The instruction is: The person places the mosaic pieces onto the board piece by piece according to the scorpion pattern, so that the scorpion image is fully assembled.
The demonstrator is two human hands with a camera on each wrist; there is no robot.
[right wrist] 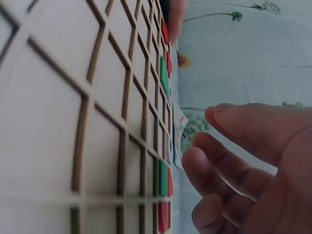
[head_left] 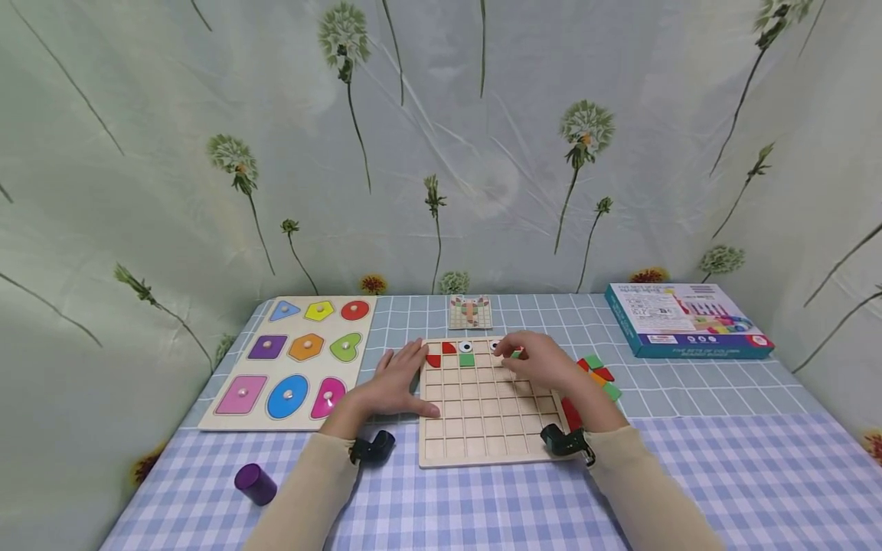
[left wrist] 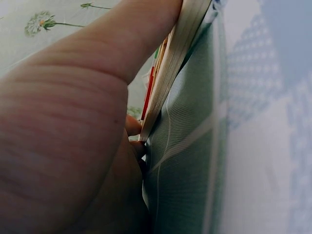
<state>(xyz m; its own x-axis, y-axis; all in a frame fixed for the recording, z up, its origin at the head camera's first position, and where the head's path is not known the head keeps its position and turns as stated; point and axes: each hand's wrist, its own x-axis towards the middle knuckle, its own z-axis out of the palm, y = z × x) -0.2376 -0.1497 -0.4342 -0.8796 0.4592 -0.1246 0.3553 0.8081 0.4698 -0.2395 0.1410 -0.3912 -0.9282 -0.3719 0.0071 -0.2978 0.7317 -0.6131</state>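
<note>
A wooden grid board [head_left: 482, 421] lies in front of me. In its far rows sit red curved pieces [head_left: 449, 348], a green square tile [head_left: 466, 360] and round eye pieces [head_left: 465, 347]. My left hand [head_left: 389, 389] rests along the board's left edge, thumb on top; the left wrist view shows the thumb against the wooden edge [left wrist: 168, 73]. Over the far right part hovers my right hand [head_left: 540, 363], fingers loosely bent. The right wrist view shows nothing between them, apart from the board, beside a green tile [right wrist: 163, 178] and a red piece [right wrist: 163, 217].
Loose red, green and orange pieces [head_left: 610, 389] lie right of the board. Behind it is a small pattern card [head_left: 471, 314]. A knobbed shape puzzle [head_left: 276, 383] and a purple cylinder [head_left: 256, 484] are at left; a flat box [head_left: 689, 321] lies at back right.
</note>
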